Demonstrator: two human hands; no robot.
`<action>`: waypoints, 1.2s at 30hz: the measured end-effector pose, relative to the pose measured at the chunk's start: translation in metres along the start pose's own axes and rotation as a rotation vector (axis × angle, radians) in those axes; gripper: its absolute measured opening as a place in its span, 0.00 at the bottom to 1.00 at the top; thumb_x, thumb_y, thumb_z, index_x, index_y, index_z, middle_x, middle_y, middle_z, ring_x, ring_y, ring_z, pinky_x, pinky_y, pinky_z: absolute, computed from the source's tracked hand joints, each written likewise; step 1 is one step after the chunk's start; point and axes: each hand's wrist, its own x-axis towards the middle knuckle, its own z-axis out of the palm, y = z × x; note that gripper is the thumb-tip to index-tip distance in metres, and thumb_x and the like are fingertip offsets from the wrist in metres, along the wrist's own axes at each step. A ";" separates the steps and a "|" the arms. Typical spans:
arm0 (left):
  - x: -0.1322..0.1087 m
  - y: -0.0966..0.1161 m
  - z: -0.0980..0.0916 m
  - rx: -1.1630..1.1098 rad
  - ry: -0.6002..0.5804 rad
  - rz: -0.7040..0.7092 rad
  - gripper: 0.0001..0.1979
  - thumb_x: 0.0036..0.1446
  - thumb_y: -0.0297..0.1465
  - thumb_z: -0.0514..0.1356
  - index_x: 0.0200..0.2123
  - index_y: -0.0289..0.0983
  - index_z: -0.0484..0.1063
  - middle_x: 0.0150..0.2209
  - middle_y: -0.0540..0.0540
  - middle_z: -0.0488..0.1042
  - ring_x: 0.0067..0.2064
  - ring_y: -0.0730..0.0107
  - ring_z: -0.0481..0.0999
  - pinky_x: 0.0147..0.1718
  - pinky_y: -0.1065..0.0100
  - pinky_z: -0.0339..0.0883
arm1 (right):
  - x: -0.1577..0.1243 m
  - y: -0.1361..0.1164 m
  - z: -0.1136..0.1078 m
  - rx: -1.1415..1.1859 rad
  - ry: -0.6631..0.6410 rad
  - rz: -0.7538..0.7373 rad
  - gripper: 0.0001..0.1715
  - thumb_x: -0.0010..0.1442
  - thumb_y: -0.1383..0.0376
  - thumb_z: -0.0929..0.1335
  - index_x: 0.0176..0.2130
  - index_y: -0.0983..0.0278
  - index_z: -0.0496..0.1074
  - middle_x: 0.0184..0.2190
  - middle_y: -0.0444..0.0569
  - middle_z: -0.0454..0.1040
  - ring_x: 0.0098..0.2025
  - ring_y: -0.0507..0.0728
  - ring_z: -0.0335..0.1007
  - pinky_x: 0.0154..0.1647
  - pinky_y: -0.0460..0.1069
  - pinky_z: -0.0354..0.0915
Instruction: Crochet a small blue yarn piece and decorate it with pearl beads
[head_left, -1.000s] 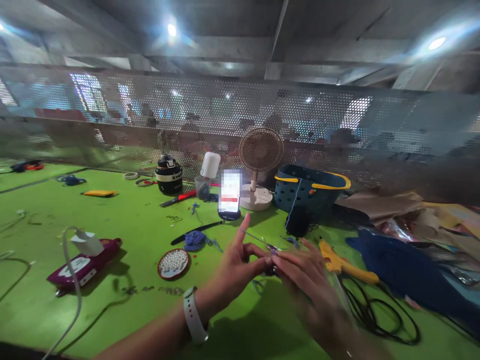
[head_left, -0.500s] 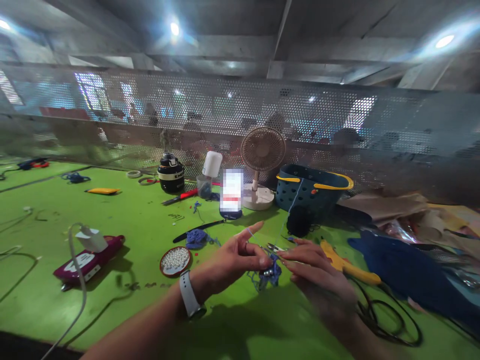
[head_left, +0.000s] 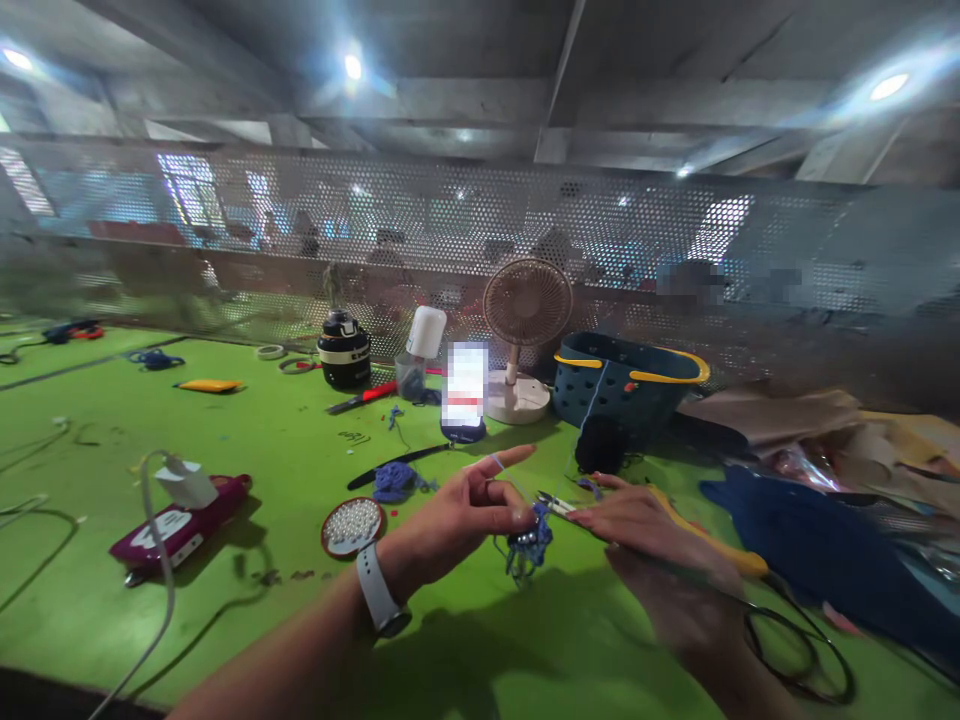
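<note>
Green table (head_left: 262,440): left hand (head_left: 457,512) pinching blue yarnwork (head_left: 534,548); right hand (head_left: 664,545) gripping metal tool (head_left: 553,503).

Room L btwn pwr strip (head_left: 187,525) & bead dish (head_left: 327,540); basket (head_left: 645,410) blocks fwd R.

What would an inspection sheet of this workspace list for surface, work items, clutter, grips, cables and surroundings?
Surface: green table, dark marks on it.
Work items: blue beaded piece; pearly beads in a dish; blue yarn bundle.
Clutter: phone, fan, dark basket, yellow tool.
Grips: left grip pinches the beaded piece; right grip has a slim metal tool at its fingertips, hold unclear.
Cables: white cable crossing a purple block; black cable looped front right.
Surroundings: perforated screen behind the table; lit ceiling lamps.
</note>
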 end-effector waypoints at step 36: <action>-0.005 -0.017 0.020 0.170 0.145 0.047 0.43 0.47 0.24 0.70 0.64 0.35 0.55 0.28 0.51 0.74 0.32 0.72 0.74 0.39 0.66 0.67 | -0.004 0.001 0.025 0.081 0.183 0.219 0.10 0.62 0.62 0.69 0.43 0.50 0.78 0.39 0.43 0.83 0.43 0.58 0.79 0.49 0.55 0.74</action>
